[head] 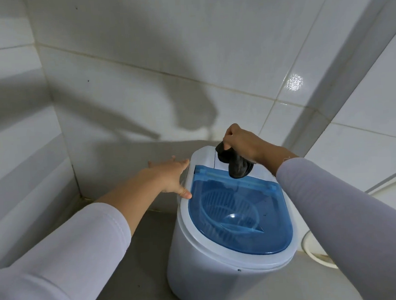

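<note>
A small white washing machine (pixel 200 262) stands on the floor, with its translucent blue lid (pixel 263 229) down. Through the lid a ribbed basket shows. My left hand (pixel 170 175) lies flat with straight fingers against the machine's left rim near the back. My right hand (pixel 241 142) hovers over the white rear panel and grips a bunched dark cloth (pixel 236 163) that hangs down to the lid's hinge edge. Both arms wear white sleeves.
White tiled walls (pixel 185 57) close in behind and on the left, meeting in a corner. A white frame (pixel 354 52) runs diagonally on the right. The rim of a pale basin (pixel 316 254) shows on the floor at the right, partly behind my right arm.
</note>
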Tool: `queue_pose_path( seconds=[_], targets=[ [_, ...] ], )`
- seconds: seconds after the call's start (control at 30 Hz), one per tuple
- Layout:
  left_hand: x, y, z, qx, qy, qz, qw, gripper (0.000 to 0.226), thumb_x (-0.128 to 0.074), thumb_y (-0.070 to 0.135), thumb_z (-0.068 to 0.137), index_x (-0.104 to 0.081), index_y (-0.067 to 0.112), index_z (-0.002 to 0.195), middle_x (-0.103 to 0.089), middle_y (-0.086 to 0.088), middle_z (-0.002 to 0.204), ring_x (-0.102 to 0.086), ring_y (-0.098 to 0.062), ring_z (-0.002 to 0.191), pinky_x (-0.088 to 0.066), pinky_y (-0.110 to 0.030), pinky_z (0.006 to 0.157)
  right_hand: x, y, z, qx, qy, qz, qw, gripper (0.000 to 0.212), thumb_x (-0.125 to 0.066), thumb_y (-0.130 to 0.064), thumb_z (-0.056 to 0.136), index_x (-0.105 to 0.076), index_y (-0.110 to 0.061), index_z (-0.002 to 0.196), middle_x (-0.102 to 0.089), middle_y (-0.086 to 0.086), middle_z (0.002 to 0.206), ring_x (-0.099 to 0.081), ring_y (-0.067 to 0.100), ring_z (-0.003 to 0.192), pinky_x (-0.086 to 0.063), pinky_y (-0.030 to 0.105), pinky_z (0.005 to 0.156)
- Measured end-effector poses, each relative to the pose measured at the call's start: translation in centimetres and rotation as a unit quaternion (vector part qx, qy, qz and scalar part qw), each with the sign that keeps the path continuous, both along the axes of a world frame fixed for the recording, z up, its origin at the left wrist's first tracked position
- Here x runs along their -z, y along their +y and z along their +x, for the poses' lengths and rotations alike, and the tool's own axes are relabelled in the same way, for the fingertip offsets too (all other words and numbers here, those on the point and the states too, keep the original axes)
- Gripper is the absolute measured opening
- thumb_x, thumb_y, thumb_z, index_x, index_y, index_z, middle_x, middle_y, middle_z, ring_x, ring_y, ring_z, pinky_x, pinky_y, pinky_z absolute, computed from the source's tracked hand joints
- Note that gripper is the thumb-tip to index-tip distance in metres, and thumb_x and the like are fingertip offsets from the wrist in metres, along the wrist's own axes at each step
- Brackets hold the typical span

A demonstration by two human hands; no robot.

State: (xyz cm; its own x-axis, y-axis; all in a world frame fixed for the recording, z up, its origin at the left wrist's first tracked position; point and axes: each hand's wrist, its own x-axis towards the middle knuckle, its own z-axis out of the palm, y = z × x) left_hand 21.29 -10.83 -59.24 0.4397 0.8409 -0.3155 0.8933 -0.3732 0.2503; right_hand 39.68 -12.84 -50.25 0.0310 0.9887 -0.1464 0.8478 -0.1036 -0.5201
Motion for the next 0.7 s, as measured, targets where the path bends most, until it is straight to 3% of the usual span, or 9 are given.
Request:
queue_pose_path(
  seconds=[0.1,0.27,0.43,0.57,0.7],
  targets=[
    [0.5,0.1,-0.1,-0.032,-0.006,-0.005,0.999,0.113,-0.07,0.056,0.073,0.004,0.022,0.152,-0.003,-0.008,0.161,0.001,-0.025,0.149,-0.006,-0.064,0.113,2.0,0.3,-1.7,-0.048,-0.08,0.046,0.995,0.035,-0.059,-0.023,0.083,-0.045,-0.006,0.11,-0.057,0.007,0.092,-0.05,0.019,0.076,-0.04,0.028,0.062],
    [0.9,0.0,-0.2,-0.054,-0.009,-0.012,0.998,0.114,-0.068,0.058,0.073,0.004,0.018,0.152,-0.005,-0.009,0.161,0.001,-0.025,0.149,-0.007,-0.064,0.113,5.7,0.7,-2.9,-0.117,-0.175,0.042,0.977,0.053,-0.072,-0.037,0.076,-0.054,-0.014,0.121,-0.055,0.009,0.12,-0.05,0.025,0.111,-0.042,0.032,0.089],
    [1.1,-0.1,-0.2,-0.056,-0.015,-0.005,0.998,0.114,-0.068,0.059,0.073,0.003,0.016,0.152,-0.008,-0.007,0.161,0.002,-0.024,0.149,-0.005,-0.067,0.112,6.4,-0.1,-2.4,-0.141,-0.245,0.05,0.958,0.051,-0.05,-0.053,0.087,-0.049,-0.033,0.134,-0.05,-0.005,0.141,-0.033,0.022,0.134,-0.027,0.044,0.106],
    [0.9,-0.6,-0.3,-0.055,-0.009,-0.001,0.998,0.115,-0.066,0.06,0.074,0.006,0.016,0.152,-0.005,-0.005,0.161,0.005,-0.022,0.149,-0.005,-0.067,0.112,6.7,-0.5,-2.2,-0.16,-0.244,0.01,0.956,0.053,-0.045,-0.041,0.094,-0.032,-0.032,0.145,-0.028,-0.007,0.156,-0.024,0.024,0.143,-0.025,0.047,0.115],
    [0.2,-1.4,-0.2,-0.064,-0.007,-0.04,0.997,0.122,-0.07,0.061,0.07,0.011,0.017,0.151,0.001,-0.009,0.161,0.001,-0.027,0.148,-0.01,-0.062,0.115,7.4,-0.7,-2.9,-0.153,-0.251,0.017,0.956,0.053,-0.046,-0.034,0.095,-0.033,-0.027,0.145,-0.027,-0.002,0.155,-0.028,0.03,0.135,-0.025,0.038,0.111]
  ],
)
